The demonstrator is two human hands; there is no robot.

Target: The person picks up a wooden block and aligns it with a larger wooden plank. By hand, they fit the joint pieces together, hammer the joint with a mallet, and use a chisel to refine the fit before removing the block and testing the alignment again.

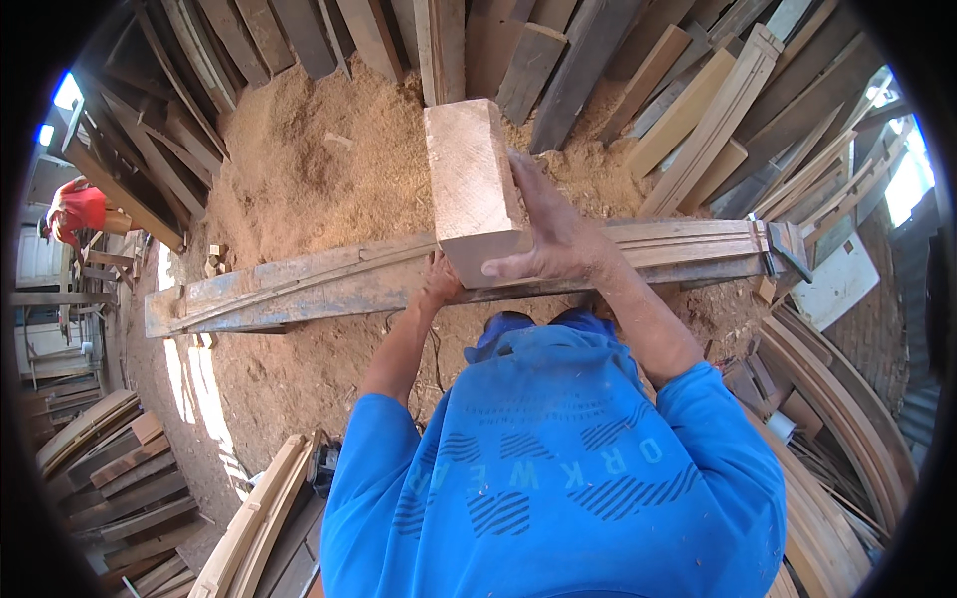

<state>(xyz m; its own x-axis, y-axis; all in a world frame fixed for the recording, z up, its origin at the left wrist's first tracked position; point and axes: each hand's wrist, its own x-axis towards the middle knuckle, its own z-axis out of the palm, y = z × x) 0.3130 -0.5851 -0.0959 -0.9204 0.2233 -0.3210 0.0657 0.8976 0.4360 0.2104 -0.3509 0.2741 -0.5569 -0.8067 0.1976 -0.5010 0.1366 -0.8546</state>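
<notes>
A thick, pale wooden block stands up toward me over the middle of a long, worn plank bench. My right hand is closed round its right side, with the thumb across the near face and the fingers along the far edge. Low at the block's left side is my left hand, its fingers curled against the wood and partly hidden behind it. Thin wooden strips lie along the bench, and a clamp-like metal piece sits near its right end.
Sawdust is heaped beyond the bench. Boards lean in a row along the far side, and stacked timber lies at lower left. A person in a red shirt is at far left. A white panel lies at right.
</notes>
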